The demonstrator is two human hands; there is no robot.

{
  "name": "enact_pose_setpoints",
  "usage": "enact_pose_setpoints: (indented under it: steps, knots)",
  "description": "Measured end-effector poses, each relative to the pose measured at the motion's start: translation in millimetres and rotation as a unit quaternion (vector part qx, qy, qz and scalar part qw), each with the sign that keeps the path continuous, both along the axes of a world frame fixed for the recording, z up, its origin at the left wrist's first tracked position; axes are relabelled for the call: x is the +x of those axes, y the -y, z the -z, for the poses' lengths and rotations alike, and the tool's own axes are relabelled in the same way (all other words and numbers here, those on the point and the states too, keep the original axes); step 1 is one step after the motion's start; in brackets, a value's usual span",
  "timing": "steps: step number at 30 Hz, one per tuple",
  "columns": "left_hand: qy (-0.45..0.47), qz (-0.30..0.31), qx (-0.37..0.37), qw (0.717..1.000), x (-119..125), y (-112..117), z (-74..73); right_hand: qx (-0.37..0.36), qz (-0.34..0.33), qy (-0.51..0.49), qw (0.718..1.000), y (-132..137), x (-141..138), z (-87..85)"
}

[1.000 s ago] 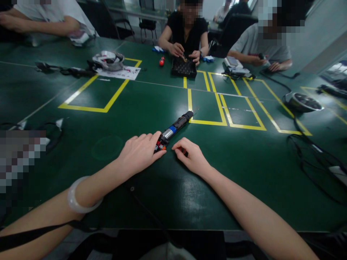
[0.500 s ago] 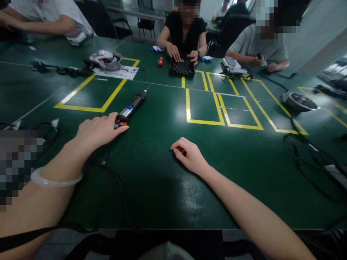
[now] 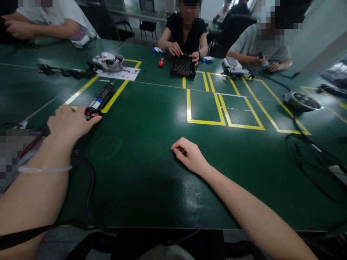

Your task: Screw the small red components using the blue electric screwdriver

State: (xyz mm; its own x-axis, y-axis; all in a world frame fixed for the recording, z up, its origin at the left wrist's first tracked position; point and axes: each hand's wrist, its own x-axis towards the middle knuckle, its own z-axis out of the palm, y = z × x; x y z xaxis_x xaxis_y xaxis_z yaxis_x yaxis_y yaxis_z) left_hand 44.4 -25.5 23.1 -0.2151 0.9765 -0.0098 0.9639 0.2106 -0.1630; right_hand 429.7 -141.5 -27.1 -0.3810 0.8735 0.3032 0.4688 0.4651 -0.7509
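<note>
On the left of the green table, my left hand is wrapped over the rear end of a corded electric screwdriver. The tool has a black front, a silver barrel with a blue band, and some red and orange near my fingers; it points away from me into a yellow tape outline. Its grip end is hidden under my palm. My right hand rests on the bare tabletop near the middle, fingers curled in and thumb close to the index finger, with nothing visible in it.
Across the table a person handles a black tray, beside a small red object. A headset-like bundle lies on a printed sheet. A black cable hangs near my left arm; more cables and a round device lie right.
My left hand has moved left with the electric screwdriver, whose front now lies inside the left yellow outline. My right hand has stayed in place.
</note>
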Motion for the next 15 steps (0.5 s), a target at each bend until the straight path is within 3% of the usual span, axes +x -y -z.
enact_pose_setpoints:
  steps: [5, 15]
  knots:
    - [-0.031, 0.069, 0.097, 0.992, 10.4, 10.3, -0.1, -0.001, -0.001, 0.001, 1.000, -0.9, -0.3, -0.1]
    - [-0.019, 0.083, 0.069, 0.994, 3.6, -2.6, 2.4, -0.011, -0.007, 0.006, 1.000, -0.9, -0.3, 1.6]
